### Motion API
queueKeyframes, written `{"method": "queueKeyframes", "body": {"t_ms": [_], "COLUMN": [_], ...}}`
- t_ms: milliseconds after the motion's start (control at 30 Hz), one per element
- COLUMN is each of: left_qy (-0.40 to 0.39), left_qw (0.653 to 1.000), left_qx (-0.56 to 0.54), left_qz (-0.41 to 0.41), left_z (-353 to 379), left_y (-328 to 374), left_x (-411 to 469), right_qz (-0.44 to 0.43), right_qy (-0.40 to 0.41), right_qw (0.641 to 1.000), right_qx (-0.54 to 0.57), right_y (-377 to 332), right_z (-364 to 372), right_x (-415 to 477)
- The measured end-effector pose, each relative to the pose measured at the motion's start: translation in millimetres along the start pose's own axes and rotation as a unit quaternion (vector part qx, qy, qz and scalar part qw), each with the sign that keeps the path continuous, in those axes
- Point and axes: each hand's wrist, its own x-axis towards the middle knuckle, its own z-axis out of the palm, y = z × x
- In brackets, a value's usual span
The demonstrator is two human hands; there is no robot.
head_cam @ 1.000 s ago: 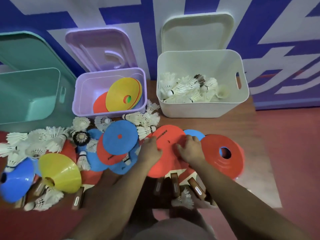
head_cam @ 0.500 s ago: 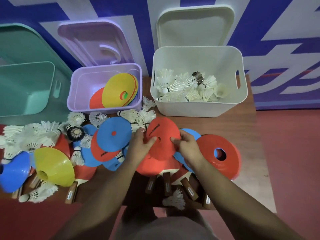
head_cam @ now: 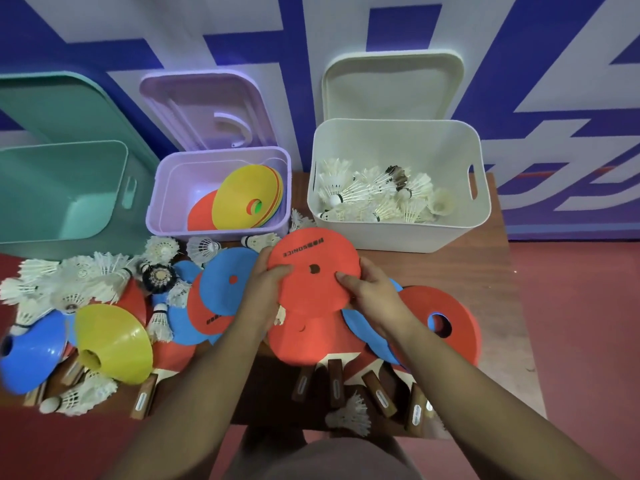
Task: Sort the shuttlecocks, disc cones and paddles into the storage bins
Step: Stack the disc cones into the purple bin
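Observation:
Both hands hold a flat red disc cone (head_cam: 313, 268) lifted above the pile, just in front of the bins. My left hand (head_cam: 265, 294) grips its left edge and my right hand (head_cam: 372, 296) pinches its right edge. A lilac bin (head_cam: 166, 199) holds yellow and red disc cones (head_cam: 242, 199). The white bin (head_cam: 398, 230) holds several shuttlecocks (head_cam: 374, 199). At the far left stands a green bin (head_cam: 52, 188) with nothing visible in it. Red paddles (head_cam: 311, 344) with wooden handles lie under the pile.
Blue and red disc cones (head_cam: 225, 282) and loose shuttlecocks (head_cam: 79, 282) cover the low wooden table (head_cam: 495, 271). A yellow cone (head_cam: 110, 344) and a blue cone (head_cam: 31, 355) lie at the left. A red cone (head_cam: 450, 313) lies right. Lids lean on the wall.
Both hands picked the red disc cone off the pile and raised it toward the bins. The camera view shifted downward slightly.

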Motion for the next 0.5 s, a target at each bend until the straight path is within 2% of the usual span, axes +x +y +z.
{"method": "queueKeyframes", "body": {"t_ms": [133,167,200,267,333,367,433,500], "left_qy": [-0.022,-0.013,0.009,0.094,0.18,0.211,0.224,0.168], "left_qw": [0.988,0.989,0.994,0.992,0.938,0.911,0.894,0.898], "left_qx": [-0.152,-0.145,-0.108,0.081,0.292,0.351,0.387,0.398], "left_qz": [-0.032,-0.032,-0.023,0.011,0.047,0.052,0.01,-0.081], "left_z": [-24,-34,-45,-77,-112,-126,-149,-170], "left_y": [20,23,24,20,14,11,3,-10], "left_x": [-5,-6,-6,-2,3,6,17,37], "right_qz": [-0.041,-0.05,-0.059,-0.081,-0.091,-0.088,-0.079,-0.071], "right_qy": [0.008,0.01,0.014,0.025,0.042,0.051,0.061,0.067], "right_qw": [0.999,0.999,0.998,0.995,0.992,0.991,0.99,0.988], "right_qx": [-0.001,-0.003,-0.015,-0.047,-0.08,-0.086,-0.098,-0.121], "right_y": [-6,-7,-9,-9,-5,-2,6,14], "right_z": [29,35,41,48,48,47,46,47], "right_x": [8,11,15,20,26,28,30,32]}}
